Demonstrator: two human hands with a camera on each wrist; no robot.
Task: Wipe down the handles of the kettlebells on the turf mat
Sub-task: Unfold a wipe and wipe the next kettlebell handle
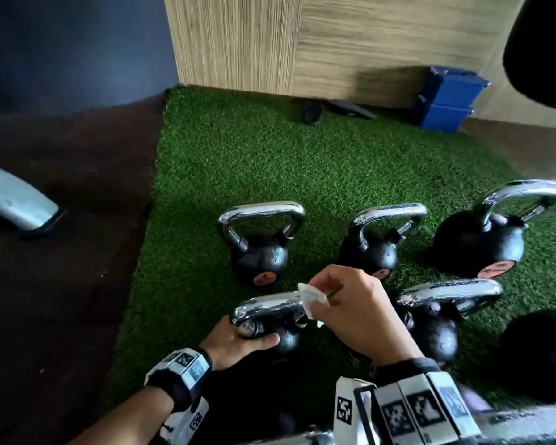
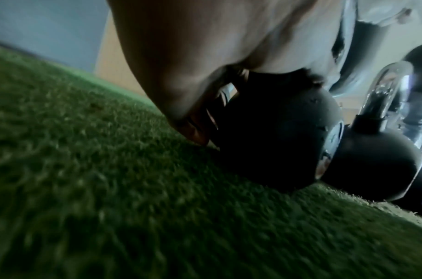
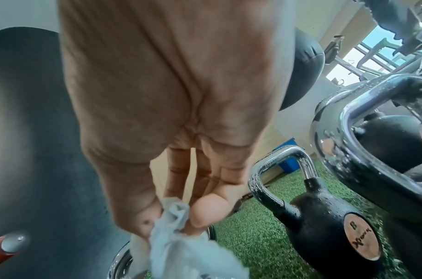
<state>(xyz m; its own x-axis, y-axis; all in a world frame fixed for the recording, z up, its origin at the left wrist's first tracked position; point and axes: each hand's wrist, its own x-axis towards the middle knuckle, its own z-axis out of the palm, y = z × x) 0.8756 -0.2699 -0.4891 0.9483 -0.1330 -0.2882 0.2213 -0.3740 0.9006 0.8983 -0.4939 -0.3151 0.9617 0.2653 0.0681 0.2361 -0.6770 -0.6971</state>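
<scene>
Several black kettlebells with chrome handles stand on the green turf mat (image 1: 270,162). My left hand (image 1: 238,338) grips the near-left kettlebell (image 1: 286,338) where its handle meets the ball; in the left wrist view the hand (image 2: 193,75) wraps that ball (image 2: 276,132). My right hand (image 1: 350,303) pinches a crumpled white wipe (image 1: 312,300) against the right end of that kettlebell's handle (image 1: 267,308). In the right wrist view, thumb and fingers of the right hand (image 3: 181,217) hold the wipe (image 3: 181,249) above the chrome. Droplets cover a neighbouring kettlebell (image 3: 324,226).
Other kettlebells stand behind (image 1: 260,255), (image 1: 373,252), (image 1: 482,242) and to the right (image 1: 437,332). Blue boxes (image 1: 446,101) sit by the wooden wall. A black sandal (image 1: 312,114) lies at the back. Dark floor and a grey metal foot (image 1: 13,197) lie left.
</scene>
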